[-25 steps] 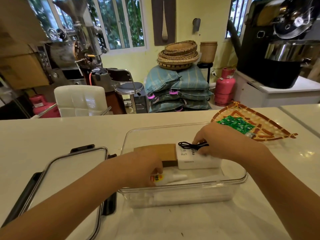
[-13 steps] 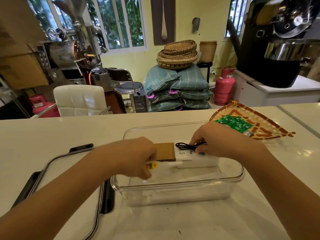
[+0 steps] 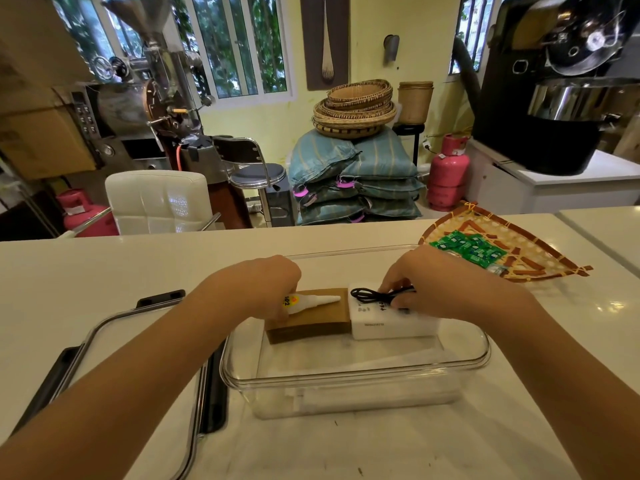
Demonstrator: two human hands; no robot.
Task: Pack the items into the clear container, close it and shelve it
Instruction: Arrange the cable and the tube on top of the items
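Note:
A clear container (image 3: 356,375) stands open on the white counter before me. Inside it a brown cardboard box (image 3: 311,317) lies beside a white box (image 3: 391,323). My left hand (image 3: 256,289) holds a small white glue tube (image 3: 311,301), its tip lying over the brown box. My right hand (image 3: 440,285) pinches a coiled black cable (image 3: 372,295) on top of the white box. The container's lid (image 3: 104,344), clear with black clasps, lies flat to the left.
A woven fan-shaped tray (image 3: 540,261) at the right holds green circuit boards (image 3: 467,249). Behind the counter stand a white chair (image 3: 156,202), stacked blue sacks and a pink gas cylinder (image 3: 446,171). A second counter edge (image 3: 602,230) sits at the far right.
My left hand has lifted the glue tube from low at the container's front up and back onto the brown box. My right hand stays on the cable.

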